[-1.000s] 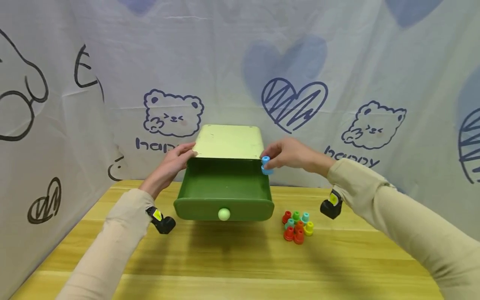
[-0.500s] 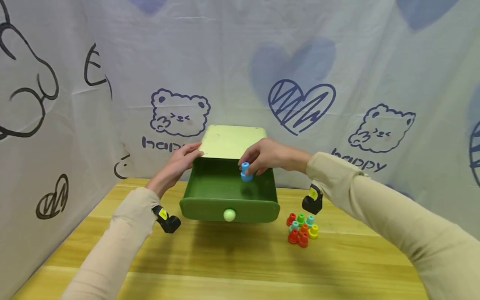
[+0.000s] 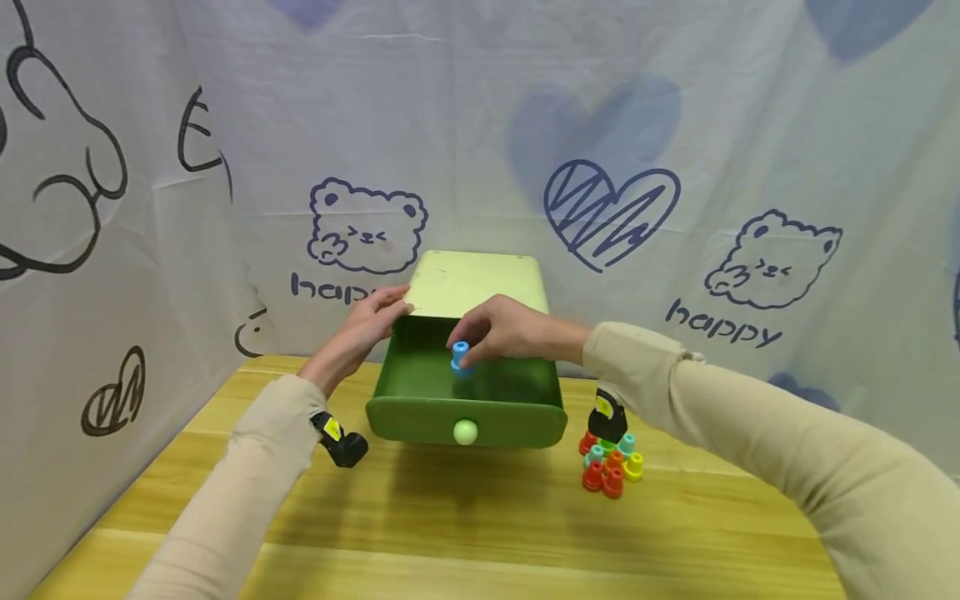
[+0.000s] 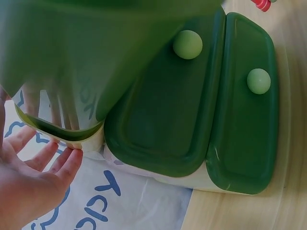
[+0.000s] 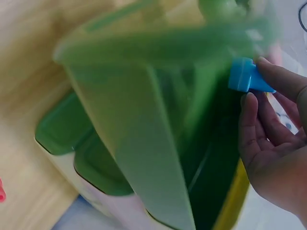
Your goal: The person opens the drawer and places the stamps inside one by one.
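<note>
My right hand (image 3: 504, 329) pinches a blue stepped peg (image 3: 461, 355) above the inside of the pulled-out green drawer (image 3: 405, 418). In the right wrist view the blue peg (image 5: 247, 75) lies between thumb and fingers of the right hand (image 5: 276, 143). On the cream cabinet's top (image 3: 480, 282), my left hand (image 3: 362, 329) rests at the left front corner, thumb on the top edge. The left wrist view shows the left hand (image 4: 38, 177) with its fingertips touching the cabinet rim beside the drawer.
Several red, teal, green, orange and yellow pegs (image 3: 612, 482) stand in a cluster on the wooden table (image 3: 420, 533), right of the drawer. Two lower green drawer fronts (image 4: 158, 110) with round knobs show in the left wrist view. A printed cloth (image 3: 480, 125) hangs behind.
My right hand has carried the blue peg leftward from the cabinet's right front corner to over the middle of the drawer. The left hand keeps its place on the cabinet. The head view has shifted slightly.
</note>
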A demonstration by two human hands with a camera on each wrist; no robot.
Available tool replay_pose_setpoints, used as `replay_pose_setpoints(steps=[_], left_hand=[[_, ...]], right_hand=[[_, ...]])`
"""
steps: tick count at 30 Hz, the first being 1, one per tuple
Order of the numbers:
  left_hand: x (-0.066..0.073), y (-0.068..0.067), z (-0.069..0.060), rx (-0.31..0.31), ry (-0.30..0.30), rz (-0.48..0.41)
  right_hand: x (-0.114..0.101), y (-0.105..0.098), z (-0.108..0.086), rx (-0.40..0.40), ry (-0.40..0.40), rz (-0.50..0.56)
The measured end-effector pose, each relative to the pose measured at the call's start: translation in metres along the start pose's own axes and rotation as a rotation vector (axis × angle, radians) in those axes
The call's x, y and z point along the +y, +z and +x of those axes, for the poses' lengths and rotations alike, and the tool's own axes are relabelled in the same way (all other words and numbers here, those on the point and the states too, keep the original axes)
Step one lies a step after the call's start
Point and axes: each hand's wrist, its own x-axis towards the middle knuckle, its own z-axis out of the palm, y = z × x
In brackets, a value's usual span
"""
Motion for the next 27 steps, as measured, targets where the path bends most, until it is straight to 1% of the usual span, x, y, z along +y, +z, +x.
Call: replay_pose_setpoints(steps=[5,13,18,27], left_hand=[[0.001,0.000,0.001,-0.005,-0.001,0.004],[0.001,0.000,0.002,0.004,-0.017,0.010],[0.000,0.001,0.002,0.006,-0.009,0.015],[-0.001,0.001,0.002,0.014,-0.009,0.021]], right_hand=[[0.003,0.009,0.005,-0.028,-0.017,-0.013],[0.007,0.012,0.015,-0.074,-0.027,-0.129],[0.006,0.016,0.019,-0.070,-0.027,-0.128],[0.007,0.018,0.023,-0.043,0.004,-0.115]])
